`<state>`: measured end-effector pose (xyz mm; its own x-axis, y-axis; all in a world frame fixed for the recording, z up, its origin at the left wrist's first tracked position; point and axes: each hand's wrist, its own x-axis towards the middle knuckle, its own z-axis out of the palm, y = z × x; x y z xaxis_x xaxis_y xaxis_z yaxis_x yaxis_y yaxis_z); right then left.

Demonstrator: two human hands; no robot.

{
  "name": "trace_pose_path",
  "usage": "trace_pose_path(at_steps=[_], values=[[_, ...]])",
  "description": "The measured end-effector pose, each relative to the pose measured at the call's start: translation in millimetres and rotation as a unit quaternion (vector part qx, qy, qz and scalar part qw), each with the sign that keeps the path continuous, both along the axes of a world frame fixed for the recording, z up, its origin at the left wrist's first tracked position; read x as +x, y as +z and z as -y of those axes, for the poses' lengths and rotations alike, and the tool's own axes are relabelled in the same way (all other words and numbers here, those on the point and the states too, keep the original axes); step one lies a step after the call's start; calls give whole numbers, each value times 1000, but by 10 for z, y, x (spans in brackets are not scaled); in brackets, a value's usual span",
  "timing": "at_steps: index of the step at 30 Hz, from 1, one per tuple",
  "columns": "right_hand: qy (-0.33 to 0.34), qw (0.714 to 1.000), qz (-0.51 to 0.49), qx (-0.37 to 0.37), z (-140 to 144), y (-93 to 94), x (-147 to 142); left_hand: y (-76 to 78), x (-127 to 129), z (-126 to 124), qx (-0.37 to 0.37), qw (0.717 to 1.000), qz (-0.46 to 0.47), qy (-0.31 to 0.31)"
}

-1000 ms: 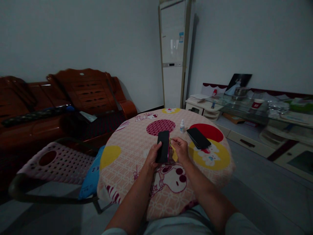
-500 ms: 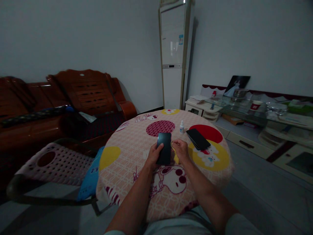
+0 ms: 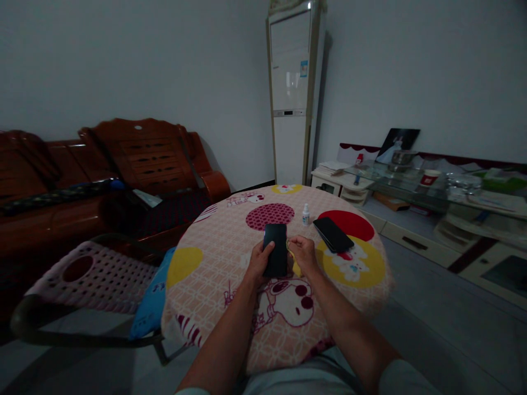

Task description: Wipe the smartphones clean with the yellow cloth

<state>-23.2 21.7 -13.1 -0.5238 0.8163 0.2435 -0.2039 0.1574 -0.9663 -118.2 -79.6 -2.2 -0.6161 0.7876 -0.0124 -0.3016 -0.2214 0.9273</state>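
My left hand (image 3: 259, 260) grips a dark smartphone (image 3: 276, 253) along its left side, the thumb lying on its screen. The phone is held over the patterned tablecloth (image 3: 218, 258). At the phone's right edge, my right hand (image 3: 303, 253) is closed on a yellow cloth (image 3: 296, 269), which hangs below the fingers. Most of the cloth is hidden by the hand. Just beyond my right hand stand a small white bottle (image 3: 306, 214) and, to its right, a second dark phone or flat case (image 3: 334, 234) lying on the table.
A pink woven chair (image 3: 94, 277) with a blue cushion (image 3: 153, 296) is left of the table. Behind it runs a wooden sofa (image 3: 142, 159). A tall white air conditioner (image 3: 289, 99) fills the corner. On the right, a glass-topped cabinet (image 3: 411, 184) holds a paper cup (image 3: 429, 178) and other items.
Almost nothing differs. The view shifts slightly, and my right hand stays at the phone's right edge with the yellow cloth.
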Motion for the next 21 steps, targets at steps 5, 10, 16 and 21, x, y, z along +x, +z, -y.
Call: trace_pose_path(at_steps=[5,10,16,21], values=[[-18,1000,-5,-1,-5,17,2,-9,0,-6,3,1000,-6,-10],[1,1000,4,-1,-10,15,12,-17,-12,-11,-2,1000,-8,7],[-13,998,-34,-44,-3,2,-23,-22,-14,2,-16,998,48,-27],[-4,992,-82,-96,17,50,-10,-6,-8,9,-13,983,167,-71]])
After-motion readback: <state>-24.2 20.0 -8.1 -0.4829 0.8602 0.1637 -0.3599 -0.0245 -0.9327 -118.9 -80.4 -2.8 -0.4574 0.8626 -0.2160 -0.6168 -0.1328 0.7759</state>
